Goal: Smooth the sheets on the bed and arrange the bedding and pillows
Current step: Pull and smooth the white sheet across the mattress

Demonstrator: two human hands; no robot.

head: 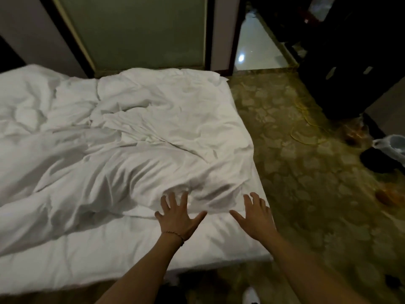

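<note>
I see the rumpled white duvet (114, 137) covering the bed (87, 255); near its right corner my left hand (178, 218) lies on the duvet's edge, fingers (173, 199) spread flat, and my right hand (256, 216) hovers spread, holding nothing; patterned carpet (306, 176) lies beyond, with no writing legible

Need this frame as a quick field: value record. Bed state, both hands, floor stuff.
bed: white duvet rumpled and creased, bunched toward the near right corner
sheet: smoother strip of sheet showing along the near edge
left hand: fingers spread, flat, fingertips at the duvet's bunched edge
right hand: fingers spread, flat, near the bed's right corner
wrist: thin bracelet on left wrist
pillows: none in view
floor: patterned carpet, yellow cord lying on it
</note>
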